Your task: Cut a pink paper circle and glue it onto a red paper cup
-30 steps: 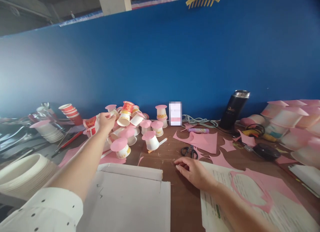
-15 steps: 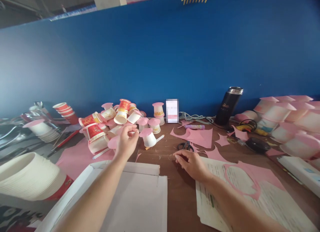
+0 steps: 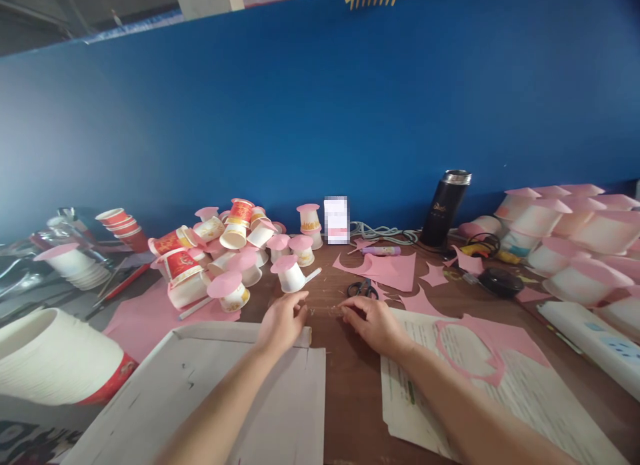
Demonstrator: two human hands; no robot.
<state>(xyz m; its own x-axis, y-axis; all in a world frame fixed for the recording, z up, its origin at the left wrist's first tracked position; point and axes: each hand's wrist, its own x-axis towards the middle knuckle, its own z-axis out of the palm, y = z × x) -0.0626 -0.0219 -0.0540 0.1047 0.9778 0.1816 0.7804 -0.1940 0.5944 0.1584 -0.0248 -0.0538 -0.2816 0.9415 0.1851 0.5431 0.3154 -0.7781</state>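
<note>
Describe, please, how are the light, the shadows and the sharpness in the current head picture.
Head view: pale glare on the left of the blue wall; head view: soft shadow on the table near the right hand; head view: screen hidden by mosaic, small print on the sheet too blurred to read.

Bare forearms (image 3: 455, 395), as I see them
The left hand (image 3: 283, 321), right hand (image 3: 375, 325) and slim wrists (image 3: 263, 353) look bare to me too.

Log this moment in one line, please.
Left hand: nearest a pink-topped cup | Right hand: nearest black scissors | Held: nothing discernible | Black flask: by blue wall
</note>
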